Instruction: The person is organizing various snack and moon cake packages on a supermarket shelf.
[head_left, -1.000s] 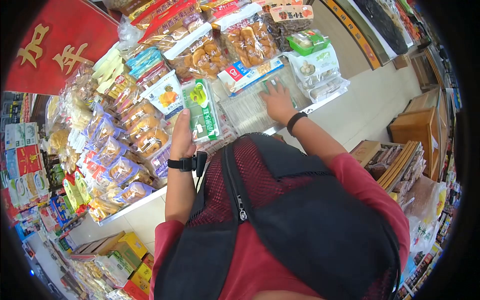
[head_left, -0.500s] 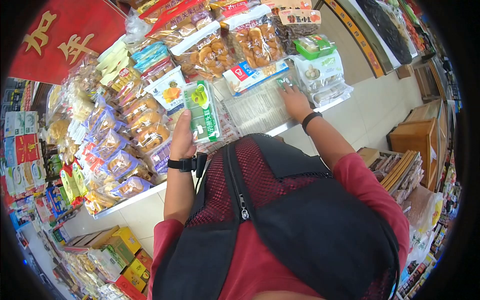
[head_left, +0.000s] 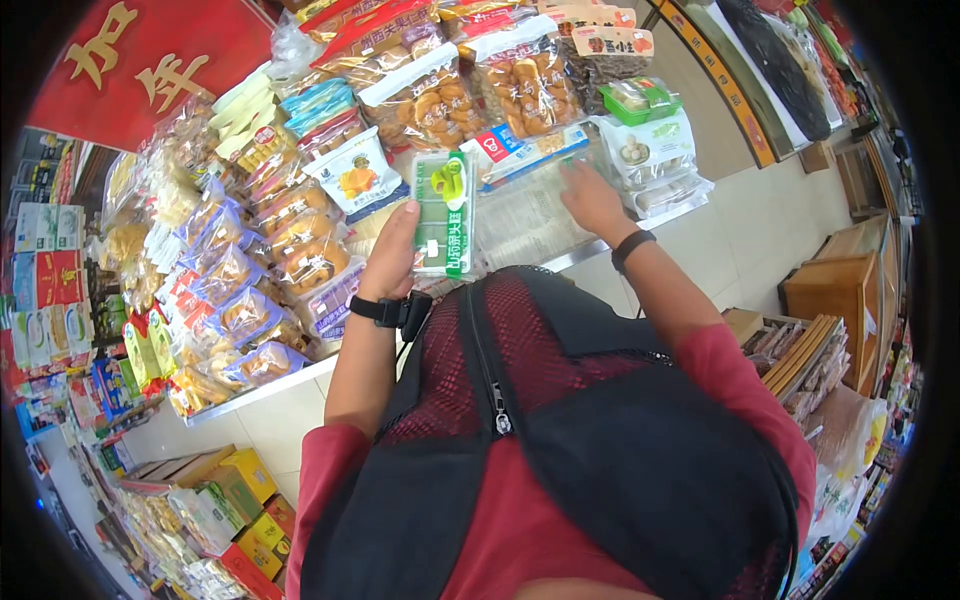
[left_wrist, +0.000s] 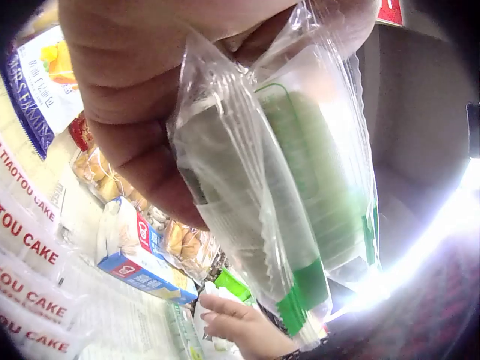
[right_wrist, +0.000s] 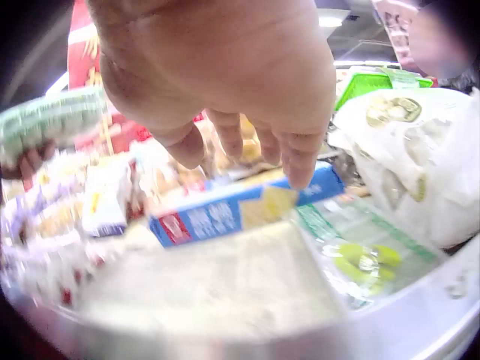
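My left hand grips a clear pack with green print by its left side, above the counter. In the left wrist view, the fingers of that hand wrap around two clear wrapped packs side by side. My right hand hangs over the counter's right part with loosely bent fingers and nothing held. Below it, in the right wrist view, a flat green-edged pack lies beside a blue box and white bags. The right hand seems apart from them.
Bagged breads in rows fill the counter's left side. Large bags of twisted pastries stand behind the blue box. A green tray pack sits on the white bags. The counter's metal edge runs along the front.
My left hand has moved right with its pack, now held more upright. My right hand has shifted right along the counter, and its fingers have come off the flat pack.
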